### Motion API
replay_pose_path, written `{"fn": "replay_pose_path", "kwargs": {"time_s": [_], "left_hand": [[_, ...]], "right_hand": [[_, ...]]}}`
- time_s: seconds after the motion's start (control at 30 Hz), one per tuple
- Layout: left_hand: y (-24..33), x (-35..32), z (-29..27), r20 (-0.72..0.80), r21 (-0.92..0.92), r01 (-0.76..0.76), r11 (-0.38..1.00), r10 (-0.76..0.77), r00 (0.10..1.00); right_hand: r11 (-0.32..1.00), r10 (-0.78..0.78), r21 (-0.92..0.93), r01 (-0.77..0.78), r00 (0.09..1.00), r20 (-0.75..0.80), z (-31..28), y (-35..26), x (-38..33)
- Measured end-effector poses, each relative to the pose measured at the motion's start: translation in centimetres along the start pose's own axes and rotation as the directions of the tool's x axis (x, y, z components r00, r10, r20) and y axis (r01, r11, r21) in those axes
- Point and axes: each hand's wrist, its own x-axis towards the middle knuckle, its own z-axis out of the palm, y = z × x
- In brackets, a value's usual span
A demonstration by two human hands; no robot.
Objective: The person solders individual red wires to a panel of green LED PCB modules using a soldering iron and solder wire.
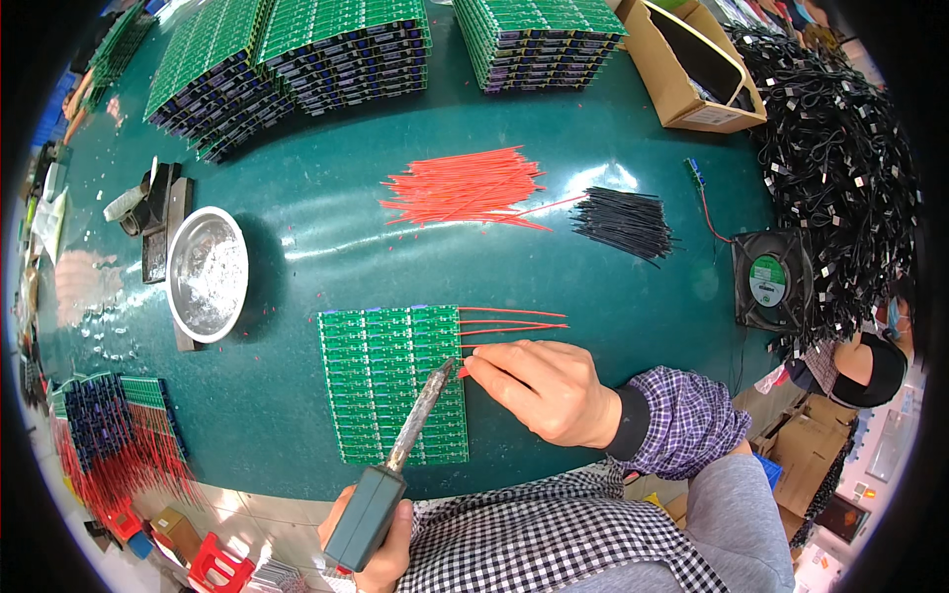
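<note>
Left hand [381,549]: nearest my view, at the lower edge; closed round the grey handle of the soldering iron [395,474], tip slanting up to the right edge of the circuit board panel [393,383].
Right hand [549,390]: finger and thumb pinched shut on the end of a red wire [463,373], held right at the iron's tip.
Wire vs grip: wire end sits between the fingertips, touching or just beside the tip at the panel's edge; I cannot tell whether it meets the pad.
Panel: green, flat on the teal table [297,247]; three red wires [514,321] already stick out from its upper right edge.
Risk 1: fingertips very near the hot tip; I judge a small slip could burn them.
Risk 2: wire could shift off the pad, giving a weak or bridged joint.
Left of panel: steel bowl [206,274].
Farther: loose red wires [465,188], black wires [625,222], small fan [771,280].
Farthest: stacks of green boards [346,49].
</note>
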Motion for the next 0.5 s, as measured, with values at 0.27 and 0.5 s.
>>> {"fn": "replay_pose_path", "kwargs": {"time_s": [0.27,0.5], "left_hand": [[1.7,1.4,-0.1,0.230,0.081,-0.198,0.977,0.175,0.957],[0.8,0.3,0.1,0.044,0.083,0.022,0.996,-0.025,0.999]], "right_hand": [[1.000,-0.006,0.008,0.006,1.000,-0.007,0.3,0.1,-0.1],[1.000,-0.005,0.000,0.005,1.000,-0.007,0.1,0.1,0.0]]}}
